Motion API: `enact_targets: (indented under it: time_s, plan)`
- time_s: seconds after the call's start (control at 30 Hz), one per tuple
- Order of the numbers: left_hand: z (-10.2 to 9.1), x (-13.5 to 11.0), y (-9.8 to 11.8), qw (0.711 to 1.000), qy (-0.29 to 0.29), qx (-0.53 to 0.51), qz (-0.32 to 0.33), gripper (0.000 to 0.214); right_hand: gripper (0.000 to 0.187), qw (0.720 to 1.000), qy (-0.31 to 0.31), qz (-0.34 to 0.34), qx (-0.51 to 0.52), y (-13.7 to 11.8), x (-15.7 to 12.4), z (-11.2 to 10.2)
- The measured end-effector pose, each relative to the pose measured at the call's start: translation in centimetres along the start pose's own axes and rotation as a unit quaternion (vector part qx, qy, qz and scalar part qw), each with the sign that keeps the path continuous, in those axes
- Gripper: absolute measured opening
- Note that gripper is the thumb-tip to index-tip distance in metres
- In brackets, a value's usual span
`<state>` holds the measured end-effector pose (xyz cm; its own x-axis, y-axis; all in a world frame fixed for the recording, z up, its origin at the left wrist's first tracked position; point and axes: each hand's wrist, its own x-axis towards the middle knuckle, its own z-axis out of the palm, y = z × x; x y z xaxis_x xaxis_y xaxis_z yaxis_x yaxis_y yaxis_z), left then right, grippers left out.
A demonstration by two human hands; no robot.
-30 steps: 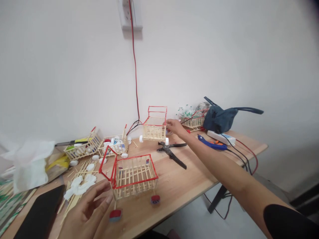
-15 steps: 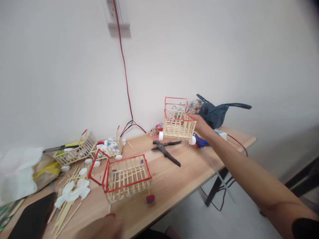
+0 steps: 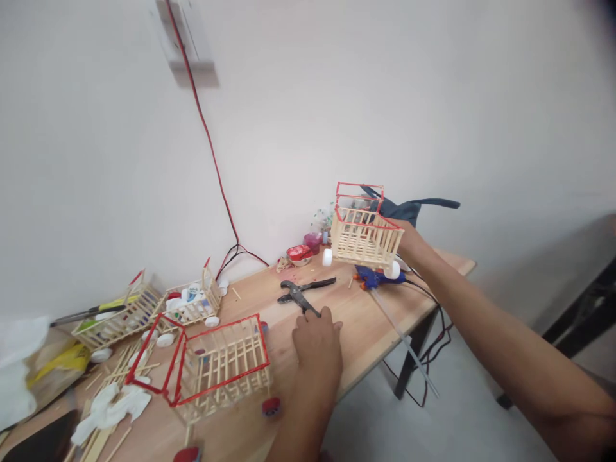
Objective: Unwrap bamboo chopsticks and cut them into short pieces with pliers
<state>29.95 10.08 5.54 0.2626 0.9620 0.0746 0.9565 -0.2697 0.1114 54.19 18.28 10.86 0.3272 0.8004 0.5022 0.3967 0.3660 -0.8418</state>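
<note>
My right hand (image 3: 405, 239) grips a miniature shopping cart (image 3: 363, 242) by its far right side, raised above the table. The cart is built of pale wooden sticks, with a red rim and handle and white wheels; most of my fingers are hidden behind it. My left hand (image 3: 318, 337) is on the lower handle of black pliers (image 3: 296, 294), its fingers curled over the handle's end. The pliers lie on the table with their handles spread. Left of that hand stands a second stick cart (image 3: 226, 362), with red rim, handle and wheels.
Two smaller stick carts (image 3: 190, 307) holding small items stand by the wall. A blue glue gun (image 3: 373, 277) with a long glue stick lies beneath the raised cart. Loose sticks (image 3: 118, 375), white tissue (image 3: 113, 407), a red paint dish (image 3: 299, 255) and a dark bag (image 3: 402, 210) are around.
My left hand has moved from the bottom edge, up and right, onto the pliers. The raised cart has shifted slightly right in view, still in my right hand. The view has turned a little.
</note>
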Motion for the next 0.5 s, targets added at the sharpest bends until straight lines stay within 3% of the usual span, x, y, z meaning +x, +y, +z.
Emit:
enact_targets:
  time_s: [0.23, 0.5]
  plan:
    - [1.0, 0.2, -0.7, 1.000, -0.013, -0.022, 0.010, 0.034, 0.030, 0.999, -0.022, 0.025, 0.029, 0.8, -0.7, -1.0]
    - [1.5, -1.3, 1.3, 0.997, -0.051, -0.050, 0.025, 0.039, 0.027, 0.997, -0.042, 0.040, 0.051, 0.4, -1.9, -0.9]
